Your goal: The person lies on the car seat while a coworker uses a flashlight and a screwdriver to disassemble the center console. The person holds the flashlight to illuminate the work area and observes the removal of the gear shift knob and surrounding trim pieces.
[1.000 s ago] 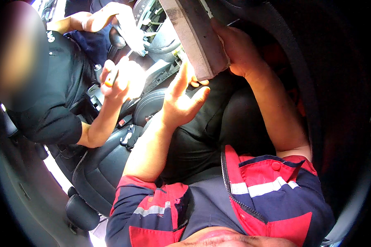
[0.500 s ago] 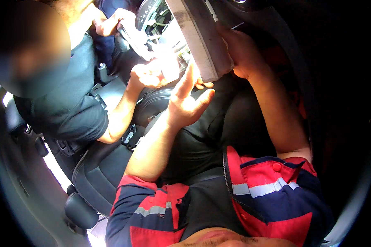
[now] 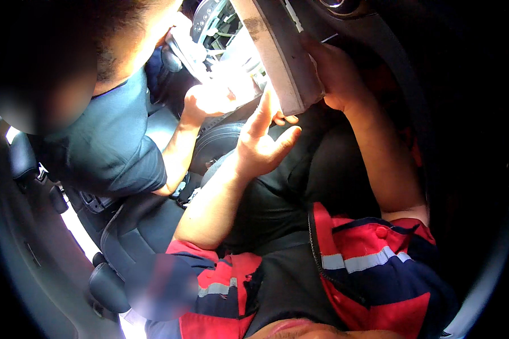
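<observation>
A long grey-beige trim panel [image 3: 280,68] with a dark side face slants down from the top of the view. My right hand [image 3: 339,76] grips its right edge, the fingers partly hidden behind it. Beside the panel's lower left corner is my left hand [image 3: 263,135], fingers stretched up against the edge and underside, thumb held apart. Left of the panel, a brightly lit opening shows wires and fittings [image 3: 220,42]. A co-worker's hand [image 3: 206,101] reaches into that glare; what it holds is washed out.
The co-worker [image 3: 113,135], in a dark short-sleeved shirt, leans in close on the left. A black car seat [image 3: 147,231] lies below that arm, with a headrest [image 3: 107,288] at lower left. Dark door trim [image 3: 384,39] curves along the right.
The co-worker has leaned further in toward the lit opening, head moving right and up in view. My hands and the panel appear slightly lower and further right, their hold unchanged.
</observation>
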Demonstrator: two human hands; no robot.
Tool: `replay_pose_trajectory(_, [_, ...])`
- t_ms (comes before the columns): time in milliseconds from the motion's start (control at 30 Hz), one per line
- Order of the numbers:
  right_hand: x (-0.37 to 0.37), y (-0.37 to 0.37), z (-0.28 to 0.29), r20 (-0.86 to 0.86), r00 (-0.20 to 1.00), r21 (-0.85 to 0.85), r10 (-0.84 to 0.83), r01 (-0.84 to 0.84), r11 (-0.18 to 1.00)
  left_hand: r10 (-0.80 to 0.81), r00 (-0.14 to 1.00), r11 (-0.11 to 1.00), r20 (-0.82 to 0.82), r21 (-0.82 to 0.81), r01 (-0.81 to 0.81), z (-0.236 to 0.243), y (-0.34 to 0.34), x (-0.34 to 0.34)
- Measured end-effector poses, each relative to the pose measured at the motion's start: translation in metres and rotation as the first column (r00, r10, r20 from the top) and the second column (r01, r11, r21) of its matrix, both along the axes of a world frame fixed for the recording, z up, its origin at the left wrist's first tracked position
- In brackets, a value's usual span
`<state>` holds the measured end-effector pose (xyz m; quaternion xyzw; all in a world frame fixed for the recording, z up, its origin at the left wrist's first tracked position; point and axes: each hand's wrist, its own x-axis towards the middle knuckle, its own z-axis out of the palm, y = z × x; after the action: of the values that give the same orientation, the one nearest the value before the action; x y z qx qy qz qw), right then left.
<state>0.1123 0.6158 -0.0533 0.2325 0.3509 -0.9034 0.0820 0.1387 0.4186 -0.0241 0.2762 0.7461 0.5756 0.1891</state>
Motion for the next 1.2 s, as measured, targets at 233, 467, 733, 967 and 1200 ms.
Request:
replay_pose_trajectory(233, [0.001,0.001,0.003,-0.008,1.0,-0.003,0.002,-0.002,1.0,-0.019,0.999,1.0,-0.042,-0.005,0.018,-0.001,-0.001,-0.002])
replay_pose_trajectory(467, [0.0,0.002,0.001,-0.023,1.0,-0.009,-0.008,0.008,1.0,-0.021,1.0,1.0,0.0,-0.013,0.021,0.005,0.002,-0.003])
replay_pose_trajectory(733, [0.0,0.001,0.008,0.002,1.0,0.006,0.005,-0.005,1.0,-0.016,1.0,1.0,0.008,-0.019,0.016,0.004,0.002,-0.002])
replay_pose_trajectory(967, [-0.002,0.002,0.007,0.021,1.0,0.016,0.013,-0.014,1.0,-0.166,0.986,0.979,0.004,-0.123,0.165,0.011,-0.001,-0.007])
replay_pose_trajectory(1200, [0.0,0.002,0.009,0.018,1.0,0.025,0.021,-0.022,0.999,-0.171,0.985,0.977,0.011,-0.128,0.171,0.012,0.0,-0.007])
